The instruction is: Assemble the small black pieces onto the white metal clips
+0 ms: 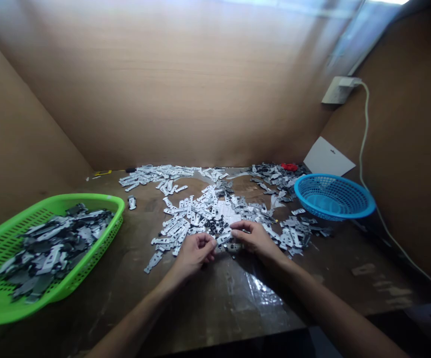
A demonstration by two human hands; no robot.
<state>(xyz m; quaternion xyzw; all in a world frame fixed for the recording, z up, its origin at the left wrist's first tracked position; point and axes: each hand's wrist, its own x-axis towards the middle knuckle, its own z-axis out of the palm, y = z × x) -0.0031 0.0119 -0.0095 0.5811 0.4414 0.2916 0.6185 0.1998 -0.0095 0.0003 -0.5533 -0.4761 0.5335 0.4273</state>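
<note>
A small flat silver metal plate is pinched in the left hand, the right hand close beside it, over loose silver-and-black metal pieces at the centre of a scuffed brown surface. A careless wrist could scatter them toward the near-left green plastic basket.

Small punched silver metal strip, gripped at one end, tilted slightly, loose heap of matching pale plates, overlapping, scattered flat behind it
</note>
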